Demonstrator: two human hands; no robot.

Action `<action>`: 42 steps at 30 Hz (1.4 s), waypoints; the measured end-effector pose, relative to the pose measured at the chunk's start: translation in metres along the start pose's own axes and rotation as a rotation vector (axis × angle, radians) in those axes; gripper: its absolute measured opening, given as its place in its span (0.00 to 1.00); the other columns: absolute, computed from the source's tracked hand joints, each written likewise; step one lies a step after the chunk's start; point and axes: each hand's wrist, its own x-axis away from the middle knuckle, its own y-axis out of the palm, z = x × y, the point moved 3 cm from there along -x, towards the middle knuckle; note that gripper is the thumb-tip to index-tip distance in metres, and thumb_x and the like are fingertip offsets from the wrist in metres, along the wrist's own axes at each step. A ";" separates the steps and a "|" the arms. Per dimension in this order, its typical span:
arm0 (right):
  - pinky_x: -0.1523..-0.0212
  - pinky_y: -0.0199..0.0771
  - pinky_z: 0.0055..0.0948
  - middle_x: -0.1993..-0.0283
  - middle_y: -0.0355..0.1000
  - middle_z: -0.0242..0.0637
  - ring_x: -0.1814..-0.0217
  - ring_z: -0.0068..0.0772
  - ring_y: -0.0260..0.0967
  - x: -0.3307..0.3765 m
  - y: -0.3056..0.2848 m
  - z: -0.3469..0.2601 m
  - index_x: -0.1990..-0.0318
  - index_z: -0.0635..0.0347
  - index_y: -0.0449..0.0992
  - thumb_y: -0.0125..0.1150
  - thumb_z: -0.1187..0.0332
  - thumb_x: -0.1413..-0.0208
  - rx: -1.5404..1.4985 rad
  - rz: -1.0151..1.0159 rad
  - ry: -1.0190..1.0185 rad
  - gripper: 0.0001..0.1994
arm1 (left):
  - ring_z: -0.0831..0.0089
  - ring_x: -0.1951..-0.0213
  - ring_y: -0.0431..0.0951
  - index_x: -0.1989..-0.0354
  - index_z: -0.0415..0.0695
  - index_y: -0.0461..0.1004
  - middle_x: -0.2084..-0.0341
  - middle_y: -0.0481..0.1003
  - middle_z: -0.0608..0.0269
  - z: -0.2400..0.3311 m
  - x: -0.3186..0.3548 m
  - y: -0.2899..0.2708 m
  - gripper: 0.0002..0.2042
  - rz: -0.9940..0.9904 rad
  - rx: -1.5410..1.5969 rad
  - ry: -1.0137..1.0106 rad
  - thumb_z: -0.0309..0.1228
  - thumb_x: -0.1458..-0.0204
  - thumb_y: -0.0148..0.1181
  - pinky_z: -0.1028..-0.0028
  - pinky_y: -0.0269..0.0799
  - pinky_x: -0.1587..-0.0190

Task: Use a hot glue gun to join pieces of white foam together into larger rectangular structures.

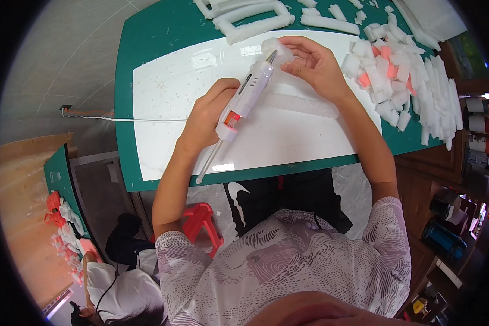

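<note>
The left hand (209, 117) is wrapped around a white plastic hot-glue gun (244, 98) with an orange trigger, its nozzle aimed toward one o'clock into a small white foam block (277, 50). The right hand (315, 65) pinches that block with its fingers curled narrowly around it, above the white rectangular work board (168, 98). The fingertips sit just beside the nozzle, so squeezed glue could likely burn them or string across the long translucent foam strip (304, 104) at five o'clock

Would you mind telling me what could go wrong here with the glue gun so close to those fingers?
The glue gun nozzle touches the small foam piece pinched in the right hand, so hot glue could burn the fingers. Its white cord trails off the table edge and might snag.
</note>
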 end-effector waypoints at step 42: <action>0.38 0.71 0.30 0.40 0.71 0.41 0.38 0.32 0.69 0.002 -0.007 -0.004 0.38 0.64 0.70 0.66 0.74 0.43 -0.164 -0.146 0.070 0.24 | 0.56 0.58 0.80 0.61 0.33 0.76 0.55 0.75 0.49 0.000 0.002 -0.006 0.14 0.111 -0.055 0.072 0.22 0.59 0.66 0.70 0.77 0.56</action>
